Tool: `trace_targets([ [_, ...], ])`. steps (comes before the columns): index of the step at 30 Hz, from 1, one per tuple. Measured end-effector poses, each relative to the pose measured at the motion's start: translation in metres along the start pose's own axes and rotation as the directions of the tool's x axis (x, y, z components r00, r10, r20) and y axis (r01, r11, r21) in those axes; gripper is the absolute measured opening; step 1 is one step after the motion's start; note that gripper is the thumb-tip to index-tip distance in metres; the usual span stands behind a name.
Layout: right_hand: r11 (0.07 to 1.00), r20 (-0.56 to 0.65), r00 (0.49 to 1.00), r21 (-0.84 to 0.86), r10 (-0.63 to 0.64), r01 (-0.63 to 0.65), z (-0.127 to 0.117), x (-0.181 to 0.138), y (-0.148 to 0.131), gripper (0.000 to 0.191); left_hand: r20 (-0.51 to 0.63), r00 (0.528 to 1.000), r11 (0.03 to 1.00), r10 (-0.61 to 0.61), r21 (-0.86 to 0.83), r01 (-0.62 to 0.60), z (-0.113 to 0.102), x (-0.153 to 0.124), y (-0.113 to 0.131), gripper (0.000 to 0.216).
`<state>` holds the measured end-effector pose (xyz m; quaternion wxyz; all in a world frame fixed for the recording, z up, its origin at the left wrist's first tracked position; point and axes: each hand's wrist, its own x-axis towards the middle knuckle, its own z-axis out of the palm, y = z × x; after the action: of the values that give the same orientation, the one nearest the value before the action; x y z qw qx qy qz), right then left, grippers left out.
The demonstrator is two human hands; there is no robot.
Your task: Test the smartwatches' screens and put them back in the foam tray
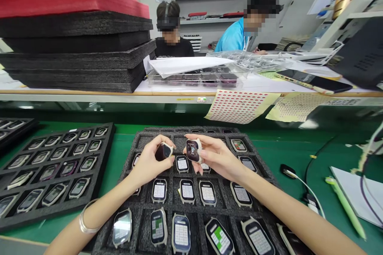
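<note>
My left hand (151,161) is closed on a smartwatch body with a dark screen (163,152), held above a black foam tray (140,139). My right hand (214,155) pinches a second watch body (193,150), its screen facing me, right next to the first. Both hover over the tray's upper rows. The tray's pockets hold several watch bodies with lit screens, such as one (187,191) in the middle row. A silver bracelet (84,223) circles my left wrist.
A second foam tray of watches (56,163) lies to the left on the green mat. Black and red foam sheets (74,44) are stacked on the shelf behind. A cable (302,183), green pen (345,205) and paper lie right. Two people sit opposite.
</note>
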<state>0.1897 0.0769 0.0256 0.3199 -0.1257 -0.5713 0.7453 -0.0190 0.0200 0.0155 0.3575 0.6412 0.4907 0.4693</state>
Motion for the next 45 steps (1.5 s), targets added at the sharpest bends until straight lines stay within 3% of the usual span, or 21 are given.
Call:
trace_targets([
  [11, 0.998, 0.030, 0.998, 0.048, 0.049, -0.050, 0.000, -0.006, 0.001, 0.044, 0.066, 0.998, 1.000, 0.002, 0.017, -0.003, 0.004, -0.005, 0.006, 0.014],
  [16, 0.997, 0.010, 1.000, 0.067, 0.024, -0.025, 0.001, -0.007, 0.003, 0.049, 0.035, 0.998, 0.998, -0.058, 0.010, 0.057, 0.006, -0.007, 0.005, 0.012],
  [20, 0.997, 0.015, 1.000, 0.067, 0.022, -0.023, 0.000, -0.007, 0.003, 0.049, 0.021, 0.999, 0.999, -0.026, 0.029, 0.025, 0.006, -0.005, 0.003, 0.014],
  [22, 0.997, 0.026, 1.000, 0.070, 0.015, -0.017, 0.000, -0.007, 0.003, 0.047, 0.008, 1.000, 1.000, -0.014, 0.020, 0.014, 0.007, -0.006, 0.004, 0.018],
  [27, 0.998, 0.000, 1.000, 0.058, 0.013, -0.013, 0.000, -0.007, 0.002, 0.045, 0.030, 0.985, 0.984, -0.170, -0.051, 0.171, 0.008, -0.009, 0.005, 0.048],
  [29, 0.999, -0.025, 1.000, 0.050, 0.007, -0.006, -0.001, -0.006, 0.002, 0.044, -0.045, 0.992, 0.993, -0.114, 0.015, 0.115, 0.007, -0.010, 0.004, 0.055],
  [32, 0.999, -0.055, 0.998, 0.045, 0.008, -0.005, -0.001, -0.005, 0.001, 0.045, -0.147, 0.987, 0.966, 0.057, 0.256, -0.018, 0.002, -0.008, 0.000, 0.052],
  [35, 0.999, -0.071, 0.997, 0.034, 0.016, -0.014, -0.001, -0.003, 0.000, 0.045, -0.108, 0.979, 0.905, 0.174, 0.408, -0.116, -0.001, -0.005, -0.005, 0.057],
  [39, 0.999, -0.066, 0.998, 0.031, 0.016, -0.014, -0.002, -0.002, -0.001, 0.044, -0.057, 0.986, 0.908, 0.158, 0.400, -0.123, 0.001, -0.004, -0.009, 0.062],
  [45, 0.999, -0.062, 0.998, 0.029, 0.030, -0.028, -0.004, 0.000, 0.002, 0.043, -0.072, 0.991, 0.939, 0.115, 0.333, -0.085, 0.001, -0.002, -0.002, 0.034],
])
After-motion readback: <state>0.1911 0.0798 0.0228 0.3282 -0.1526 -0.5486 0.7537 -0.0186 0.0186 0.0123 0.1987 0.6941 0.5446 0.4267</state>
